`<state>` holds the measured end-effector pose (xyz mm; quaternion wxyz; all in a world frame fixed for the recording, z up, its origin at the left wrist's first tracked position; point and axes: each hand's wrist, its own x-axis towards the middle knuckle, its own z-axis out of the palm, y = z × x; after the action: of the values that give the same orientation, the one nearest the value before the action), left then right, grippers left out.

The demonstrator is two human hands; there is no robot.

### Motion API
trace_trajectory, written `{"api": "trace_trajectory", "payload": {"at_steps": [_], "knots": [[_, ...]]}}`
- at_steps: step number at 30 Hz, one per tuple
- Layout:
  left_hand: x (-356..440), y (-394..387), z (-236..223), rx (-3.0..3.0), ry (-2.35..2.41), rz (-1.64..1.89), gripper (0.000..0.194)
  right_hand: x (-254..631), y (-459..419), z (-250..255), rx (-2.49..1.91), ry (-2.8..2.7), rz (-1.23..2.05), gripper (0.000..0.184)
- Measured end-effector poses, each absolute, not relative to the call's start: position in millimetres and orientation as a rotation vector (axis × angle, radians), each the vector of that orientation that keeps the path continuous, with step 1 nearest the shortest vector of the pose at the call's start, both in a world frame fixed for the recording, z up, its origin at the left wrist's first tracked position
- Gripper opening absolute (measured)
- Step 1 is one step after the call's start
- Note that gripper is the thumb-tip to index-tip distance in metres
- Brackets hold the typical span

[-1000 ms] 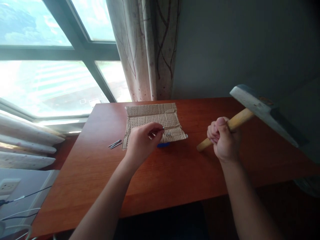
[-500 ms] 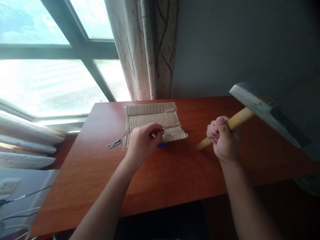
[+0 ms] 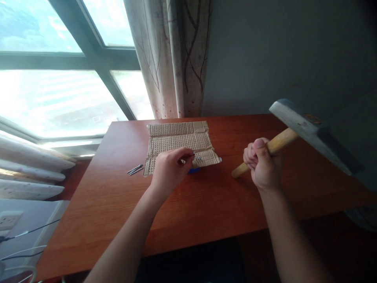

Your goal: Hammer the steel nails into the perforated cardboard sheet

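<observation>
My right hand (image 3: pixel 265 165) is wrapped round the wooden handle of a hammer (image 3: pixel 312 127), whose steel head is raised above the right side of the table. My left hand (image 3: pixel 171 167) pinches a nail, mostly hidden by the fingers, over a sheet of cardboard (image 3: pixel 178 129) dotted with rows of holes. Close to those fingertips, several nail heads (image 3: pixel 198 157) show in the cardboard's near right part. A blue object (image 3: pixel 193 170) peeks out under the near edge, largely covered. Left of the sheet lie several loose nails (image 3: pixel 134 169).
The reddish-brown wooden table (image 3: pixel 206 212) carries all of this. Behind it hang a patterned curtain (image 3: pixel 167 59) and a grey wall (image 3: pixel 265 51). A window (image 3: pixel 64 94) is at the left, with a wall socket (image 3: pixel 10 220) and cables (image 3: pixel 29 230) below.
My left fingertips have shifted slightly right and down; the nail head that showed above them is now harder to see. The hammer stays raised, almost unmoved.
</observation>
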<state>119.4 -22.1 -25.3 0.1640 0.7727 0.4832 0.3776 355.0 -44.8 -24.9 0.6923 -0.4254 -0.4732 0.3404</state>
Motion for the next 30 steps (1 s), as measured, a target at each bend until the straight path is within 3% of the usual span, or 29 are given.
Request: {"api": "trace_trajectory", "payload": {"at_steps": [11, 16, 22, 30], "knots": [[121.2, -21.4, -29.1, 2.191, 1.413, 1.025, 0.008, 354.4, -44.7, -23.0, -0.997, -1.118, 0.798, 0.047], [122.1, -21.5, -29.6, 2.182, 1.429, 1.030, 0.008, 359.6, -50.2, -14.5, -1.206, -1.296, 0.874, 0.038], [121.9, -20.0, -31.6, 2.170, 1.415, 1.027, 0.009, 361.3, -58.7, 7.2, -1.553, -1.818, 0.589, 0.030], [122.2, -18.2, -34.1, 2.157, 1.386, 1.050, 0.010, 346.2, -60.6, 46.4, -1.556, -2.137, 0.370, 0.037]]}}
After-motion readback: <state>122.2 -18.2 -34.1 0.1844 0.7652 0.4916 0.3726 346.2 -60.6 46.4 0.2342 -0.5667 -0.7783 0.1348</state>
